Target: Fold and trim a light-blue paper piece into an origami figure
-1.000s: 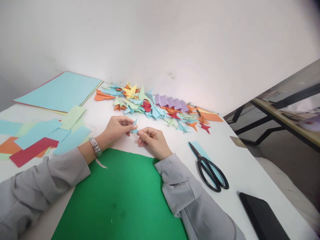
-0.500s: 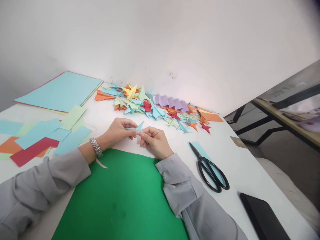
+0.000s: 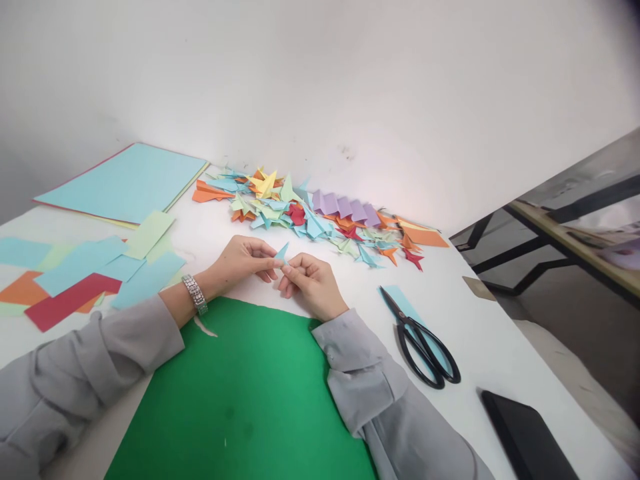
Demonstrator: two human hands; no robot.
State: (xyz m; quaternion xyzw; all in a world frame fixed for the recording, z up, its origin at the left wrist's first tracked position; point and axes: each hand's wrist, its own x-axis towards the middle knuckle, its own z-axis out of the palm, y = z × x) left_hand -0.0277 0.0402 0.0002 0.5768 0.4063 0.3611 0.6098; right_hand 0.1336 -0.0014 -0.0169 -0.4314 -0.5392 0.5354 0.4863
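A small folded piece of light blue paper (image 3: 283, 252) is pinched between my two hands, just beyond the far edge of a green sheet (image 3: 240, 393). My left hand (image 3: 249, 261), with a metal watch band at the wrist, grips its left side between thumb and fingers. From the right, my right hand (image 3: 313, 283) pinches its near end with thumb and forefinger. One pointed tip sticks up above the fingers; the rest of the piece is mostly hidden by them.
Behind my hands lies a heap of folded paper pieces (image 3: 315, 225) in several colours. Loose paper strips (image 3: 75, 303) and stacked sheets (image 3: 125, 183) lie left. Black-handled scissors (image 3: 423, 340) rest on a blue strip at right, near a black phone-like object (image 3: 527, 433). A wall stands behind.
The blue piece's left part, visible over my left fingers before, is now hidden, leaving mainly the upright tip in sight. Both hands stay in nearly the same place, still gripping it.
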